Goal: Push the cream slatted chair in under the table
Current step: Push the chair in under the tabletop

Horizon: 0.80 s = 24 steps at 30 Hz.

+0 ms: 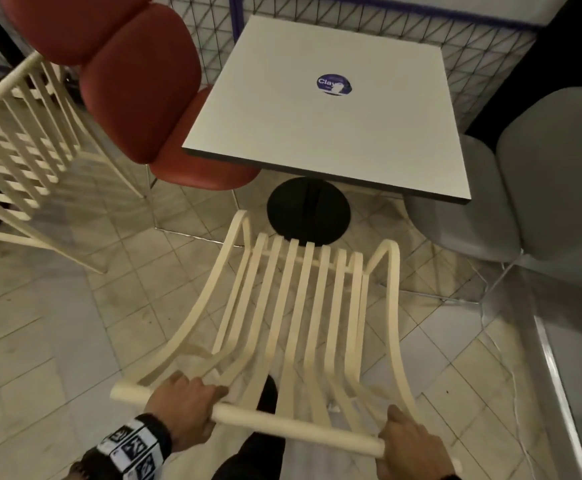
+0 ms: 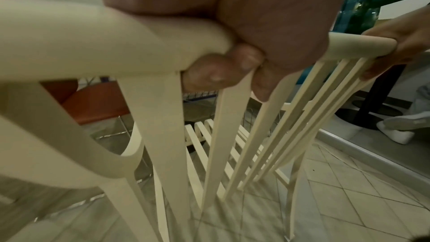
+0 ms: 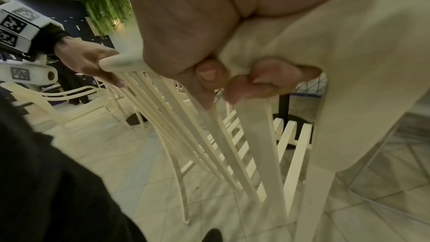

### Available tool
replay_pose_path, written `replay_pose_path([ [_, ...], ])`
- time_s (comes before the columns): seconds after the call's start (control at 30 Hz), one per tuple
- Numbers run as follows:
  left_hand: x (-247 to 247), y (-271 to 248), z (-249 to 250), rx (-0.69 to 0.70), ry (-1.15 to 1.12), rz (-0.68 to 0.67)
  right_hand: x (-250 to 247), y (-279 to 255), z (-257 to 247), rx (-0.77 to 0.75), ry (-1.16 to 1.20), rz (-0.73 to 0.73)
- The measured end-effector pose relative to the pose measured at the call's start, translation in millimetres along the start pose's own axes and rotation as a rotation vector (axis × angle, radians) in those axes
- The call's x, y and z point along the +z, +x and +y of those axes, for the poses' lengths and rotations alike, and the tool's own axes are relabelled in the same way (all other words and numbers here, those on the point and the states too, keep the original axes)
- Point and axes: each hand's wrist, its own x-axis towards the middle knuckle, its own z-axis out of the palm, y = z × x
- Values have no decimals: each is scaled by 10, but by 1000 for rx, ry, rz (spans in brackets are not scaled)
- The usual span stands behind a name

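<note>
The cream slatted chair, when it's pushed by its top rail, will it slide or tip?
The cream slatted chair looks rigid and fairly light. Smooth floor tiles suggest sliding. Left hand and right hand grip high, so it may tip forward.

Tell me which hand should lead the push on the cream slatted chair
Left, slightly: the left hand grips the cream slatted chair inboard on its round top rail, while the right hand holds the very end.

Left hand: the left hand is curled over the chair's top rail, fingertips tucked beneath.
Right hand: the right hand is wrapped round the rail's other end.
Left wrist: a marker-printed band is worn.
</note>
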Motion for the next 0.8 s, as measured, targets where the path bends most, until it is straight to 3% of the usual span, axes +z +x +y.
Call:
replay_pose_path([
  [0.17, -644, 567, -299, 11, 11, 88, -711, 487, -35, 1, -43, 44],
  [0.43, -1292, 1373, -599, 34, -61, 151, -1396, 1255, -16, 38, -20, 139],
  [0.67, -1522, 1700, -707, 29, -84, 177, -1576, 1647, 50, 68, -33, 187],
  [0.8, -1476, 1709, -804, 38, -84, 256, -1477, 1648, 110, -9, -49, 263],
])
